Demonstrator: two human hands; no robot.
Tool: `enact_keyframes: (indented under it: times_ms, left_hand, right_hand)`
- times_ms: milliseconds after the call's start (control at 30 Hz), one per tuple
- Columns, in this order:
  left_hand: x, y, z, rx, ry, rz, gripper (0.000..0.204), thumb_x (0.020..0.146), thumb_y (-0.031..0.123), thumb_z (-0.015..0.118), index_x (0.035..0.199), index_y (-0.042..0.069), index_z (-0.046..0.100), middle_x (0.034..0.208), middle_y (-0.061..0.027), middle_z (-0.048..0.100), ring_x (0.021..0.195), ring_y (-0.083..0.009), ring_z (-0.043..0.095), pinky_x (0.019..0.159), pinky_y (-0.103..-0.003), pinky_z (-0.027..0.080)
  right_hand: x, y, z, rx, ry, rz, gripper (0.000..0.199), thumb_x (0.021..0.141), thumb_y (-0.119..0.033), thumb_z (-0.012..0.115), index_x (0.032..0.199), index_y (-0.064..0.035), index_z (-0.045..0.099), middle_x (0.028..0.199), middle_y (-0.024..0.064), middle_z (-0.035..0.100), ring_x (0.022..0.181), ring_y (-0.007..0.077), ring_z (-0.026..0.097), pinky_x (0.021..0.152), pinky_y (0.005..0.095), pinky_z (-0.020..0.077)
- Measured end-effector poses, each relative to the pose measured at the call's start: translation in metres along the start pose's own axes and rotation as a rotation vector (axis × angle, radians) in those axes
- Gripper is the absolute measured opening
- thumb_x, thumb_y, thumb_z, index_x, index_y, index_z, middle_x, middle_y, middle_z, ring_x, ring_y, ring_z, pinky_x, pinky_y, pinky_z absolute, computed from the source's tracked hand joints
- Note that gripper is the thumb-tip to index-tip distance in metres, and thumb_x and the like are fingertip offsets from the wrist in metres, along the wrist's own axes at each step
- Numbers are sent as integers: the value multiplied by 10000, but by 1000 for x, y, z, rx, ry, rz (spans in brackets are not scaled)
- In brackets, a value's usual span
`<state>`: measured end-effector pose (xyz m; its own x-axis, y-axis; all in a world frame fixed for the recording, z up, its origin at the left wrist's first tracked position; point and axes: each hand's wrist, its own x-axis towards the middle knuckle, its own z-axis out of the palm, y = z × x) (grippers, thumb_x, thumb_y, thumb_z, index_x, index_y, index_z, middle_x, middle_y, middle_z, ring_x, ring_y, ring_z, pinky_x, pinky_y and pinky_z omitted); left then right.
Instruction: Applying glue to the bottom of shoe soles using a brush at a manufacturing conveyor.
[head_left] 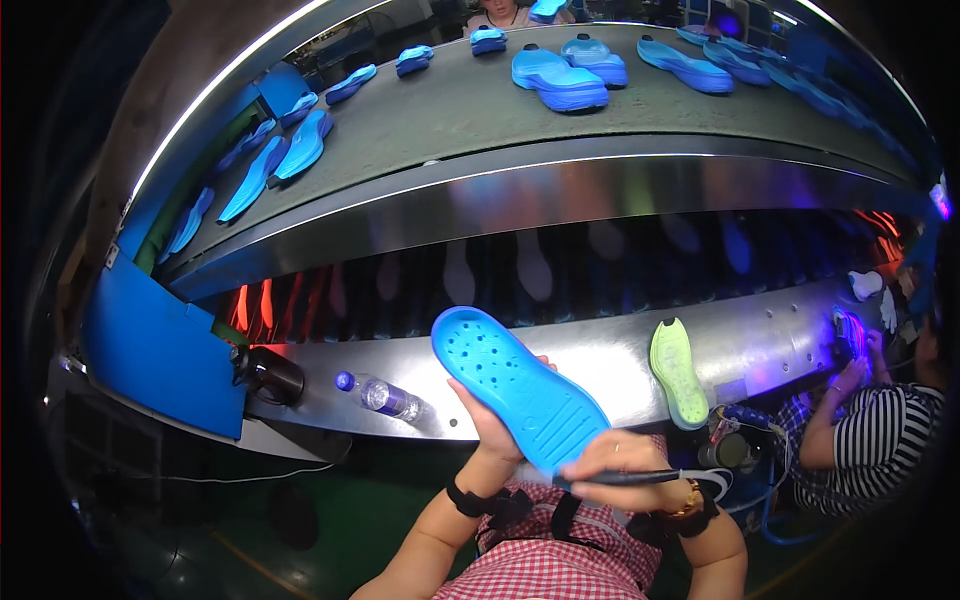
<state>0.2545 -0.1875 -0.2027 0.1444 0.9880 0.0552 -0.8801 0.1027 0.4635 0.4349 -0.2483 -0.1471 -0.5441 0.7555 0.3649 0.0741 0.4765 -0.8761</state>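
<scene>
My left hand (pixel 492 420) holds a blue shoe sole (pixel 515 385) from underneath, tilted with its dotted inner face toward me. My right hand (pixel 618 462) grips a dark pen-like tool (pixel 625 479) at the sole's near end, the tip touching the sole's edge. Both wrists wear dark straps, and the right wrist has a gold watch. A cable runs from the tool to the right.
A yellow-green sole (pixel 677 370) lies on the metal shelf (pixel 770 345) to the right. A water bottle (pixel 385 396) and a black cylinder (pixel 268 374) lie at left. Several blue soles (pixel 558 80) ride the upper conveyor. A person in a striped top (pixel 872 440) works at right.
</scene>
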Motion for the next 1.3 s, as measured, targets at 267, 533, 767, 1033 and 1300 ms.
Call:
enact_keyframes:
  times_ms: [267,533,767,1033,1300]
  left_hand:
    - [4,13,9,76,57,92,893,732,794,185,1198,69,419,1012,-163,558,933,-296,547,824,-431,455]
    - [8,24,22,210,10,116,930,705,814,194,1175,46,426,1033,-170,551,947,-295,549,823,-419,468]
    - [10,28,22,237,-56,126,941,701,814,226,1211,45,409,1084,-182,538,977,-305,541,845,-433,459]
    - [-31,-11,19,65,-235,-60,846,834,660,251,1370,7,195,1343,-193,353,1210,-331,394,1018,-452,299]
    - [-13,-16,5,-132,-107,-280,662,900,498,302,1333,-3,287,1282,-193,435,1151,-322,465,987,-451,353]
  right_hand:
    - [-13,10,-11,46,16,78,240,691,-38,708,928,-25,670,861,101,667,813,195,608,721,289,485]
    - [-25,17,-20,256,170,266,251,685,23,686,934,-4,660,891,123,658,843,209,606,761,301,477]
    - [-29,28,-24,489,192,184,220,699,28,666,917,5,650,952,112,651,1005,236,536,906,349,409]
    - [-22,29,9,1095,513,387,175,805,35,554,976,68,571,1031,171,593,946,215,586,879,317,452]
    - [-22,17,-10,252,330,156,221,694,27,659,915,10,658,872,133,644,809,168,599,756,262,460]
